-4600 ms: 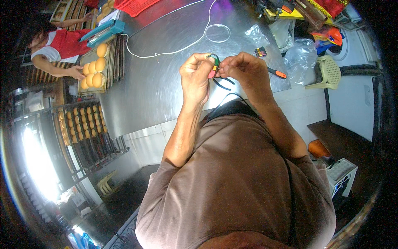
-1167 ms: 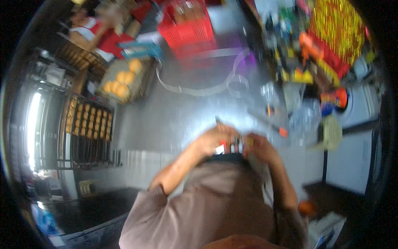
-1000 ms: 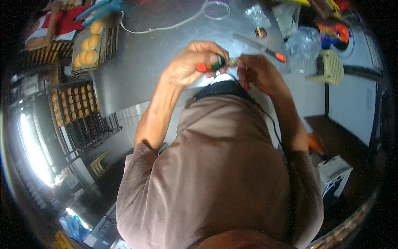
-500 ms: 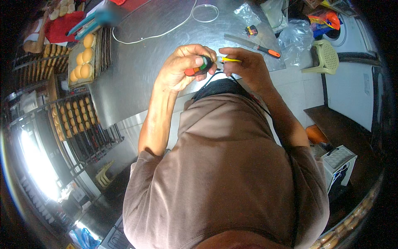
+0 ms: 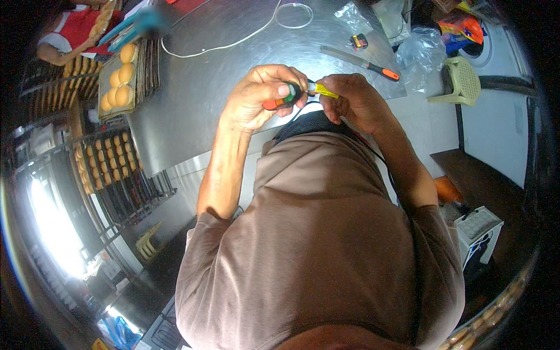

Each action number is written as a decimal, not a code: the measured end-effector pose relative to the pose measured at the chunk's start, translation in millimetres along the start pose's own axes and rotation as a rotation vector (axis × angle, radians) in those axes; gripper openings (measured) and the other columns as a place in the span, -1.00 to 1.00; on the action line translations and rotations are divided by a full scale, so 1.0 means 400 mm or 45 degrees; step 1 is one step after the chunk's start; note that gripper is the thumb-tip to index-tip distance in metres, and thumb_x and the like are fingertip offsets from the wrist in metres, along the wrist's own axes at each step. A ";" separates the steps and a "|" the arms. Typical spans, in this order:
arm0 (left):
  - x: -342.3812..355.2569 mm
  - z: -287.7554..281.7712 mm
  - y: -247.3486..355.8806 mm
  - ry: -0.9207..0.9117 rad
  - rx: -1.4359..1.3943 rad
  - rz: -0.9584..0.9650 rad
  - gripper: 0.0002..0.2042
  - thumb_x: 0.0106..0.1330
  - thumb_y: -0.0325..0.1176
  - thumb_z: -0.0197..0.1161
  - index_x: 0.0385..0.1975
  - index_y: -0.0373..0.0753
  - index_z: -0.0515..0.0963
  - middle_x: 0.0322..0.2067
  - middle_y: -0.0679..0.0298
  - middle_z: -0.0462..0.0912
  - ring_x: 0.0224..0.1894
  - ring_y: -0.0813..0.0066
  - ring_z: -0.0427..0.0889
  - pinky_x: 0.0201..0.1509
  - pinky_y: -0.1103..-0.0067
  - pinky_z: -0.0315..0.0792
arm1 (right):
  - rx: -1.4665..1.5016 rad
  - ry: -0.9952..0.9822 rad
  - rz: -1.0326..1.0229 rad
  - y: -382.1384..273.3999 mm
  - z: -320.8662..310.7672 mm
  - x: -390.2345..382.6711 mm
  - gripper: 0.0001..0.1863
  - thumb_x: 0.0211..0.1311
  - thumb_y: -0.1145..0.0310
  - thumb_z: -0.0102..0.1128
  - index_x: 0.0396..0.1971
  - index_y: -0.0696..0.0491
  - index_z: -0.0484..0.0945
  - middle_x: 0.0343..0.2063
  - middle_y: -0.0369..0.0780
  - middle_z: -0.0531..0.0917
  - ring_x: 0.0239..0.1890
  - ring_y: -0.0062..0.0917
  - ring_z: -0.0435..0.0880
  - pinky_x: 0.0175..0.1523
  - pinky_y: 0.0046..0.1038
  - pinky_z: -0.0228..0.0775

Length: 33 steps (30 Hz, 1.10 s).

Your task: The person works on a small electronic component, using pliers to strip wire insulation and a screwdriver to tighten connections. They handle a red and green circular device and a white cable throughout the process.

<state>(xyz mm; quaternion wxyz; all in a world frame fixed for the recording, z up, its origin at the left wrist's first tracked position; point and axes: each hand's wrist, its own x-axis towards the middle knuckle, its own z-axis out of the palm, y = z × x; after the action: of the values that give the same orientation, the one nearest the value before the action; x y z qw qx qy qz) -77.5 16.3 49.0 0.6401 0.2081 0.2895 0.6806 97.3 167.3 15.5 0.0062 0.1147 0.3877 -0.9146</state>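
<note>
My left hand [image 5: 259, 96] is closed around a small rounded thing, black and green with an orange-red part [image 5: 277, 104]; its kind is unclear. Thumb and fingers of my right hand [image 5: 357, 100] pinch a small yellow tube [image 5: 325, 90] with a pale end. That end points at the black part in my left hand, very close to it; whether they touch I cannot tell. Both hands are above the near edge of a steel table [image 5: 210, 99]. Beyond my right hand lies a long-bladed knife with a black and orange handle [image 5: 382, 71].
A small black, red and yellow card pack [image 5: 359, 41] and a looped white cable [image 5: 233, 48] lie on the table. Clear plastic bags [image 5: 421, 49] and a pale green stool [image 5: 462, 81] are at right. Left, buns sit on stacked trays [image 5: 121, 81]; another person's arm [image 5: 76, 53] reaches in.
My right hand has turned, showing more of the yellow tube, now lined up with the thing in my left hand. The other person's arm has moved while holding buns.
</note>
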 end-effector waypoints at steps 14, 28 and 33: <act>0.004 0.017 0.000 0.177 0.444 -0.050 -0.90 0.17 -0.59 0.23 -0.34 -0.44 0.62 -0.44 0.12 0.65 -0.53 0.59 0.54 -0.49 0.71 0.43 | -0.362 0.354 -0.079 0.025 0.003 0.018 -0.73 0.32 0.26 0.17 -0.19 0.18 0.58 -0.49 -0.27 0.59 -0.52 -0.59 0.55 -0.44 -0.58 0.36; 0.064 0.028 0.041 0.100 0.952 -0.194 -0.89 0.19 -0.43 0.30 -0.35 -0.32 0.66 -0.54 0.34 0.62 -0.60 0.74 0.45 -0.58 0.77 0.30 | 0.234 0.212 0.018 0.015 -0.036 0.028 -0.77 0.27 0.43 0.20 -0.11 0.17 0.54 -0.28 -0.26 0.62 -0.30 -0.60 0.57 -0.21 -0.55 0.46; 0.075 0.037 0.055 0.091 0.970 -0.186 -0.88 0.15 -0.40 0.33 -0.38 -0.31 0.67 -0.59 0.39 0.60 -0.61 0.74 0.44 -0.57 0.75 0.31 | 0.168 0.165 -0.039 0.022 -0.066 0.028 -0.78 0.26 0.47 0.21 -0.12 0.19 0.59 -0.34 -0.21 0.67 -0.34 -0.57 0.63 -0.25 -0.54 0.51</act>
<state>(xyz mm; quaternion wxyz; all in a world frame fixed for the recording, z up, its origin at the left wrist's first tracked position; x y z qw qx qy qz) -87.1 47.7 72.1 0.5532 0.3861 0.5576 0.4838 92.6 180.6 -11.0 -0.0403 0.1680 0.3278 -0.9288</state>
